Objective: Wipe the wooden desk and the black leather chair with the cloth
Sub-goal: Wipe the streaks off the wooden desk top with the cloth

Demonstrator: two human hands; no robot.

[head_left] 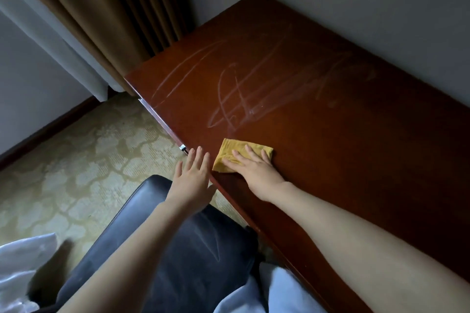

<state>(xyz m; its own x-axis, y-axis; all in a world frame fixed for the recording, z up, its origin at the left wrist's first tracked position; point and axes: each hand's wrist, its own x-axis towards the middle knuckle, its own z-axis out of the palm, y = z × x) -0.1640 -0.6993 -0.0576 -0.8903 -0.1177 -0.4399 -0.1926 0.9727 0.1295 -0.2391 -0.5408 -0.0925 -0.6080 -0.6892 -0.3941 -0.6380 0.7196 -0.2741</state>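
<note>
A long reddish wooden desk (318,99) runs along the wall on the right, with pale smear streaks across its top. A folded yellow cloth (230,151) lies near the desk's front edge. My right hand (254,169) presses flat on the cloth with straight fingers. My left hand (192,176) hovers with spread fingers just left of the cloth, at the desk's front edge. Below it stands the black leather chair (193,251), its surface partly hidden by my left forearm.
Brown curtains (122,7) and a white sheer hang at the desk's far left end. Patterned beige carpet (84,160) covers the floor on the left. White fabric (23,262) lies at the bottom left. A metal drawer fitting (183,148) shows under the desk edge.
</note>
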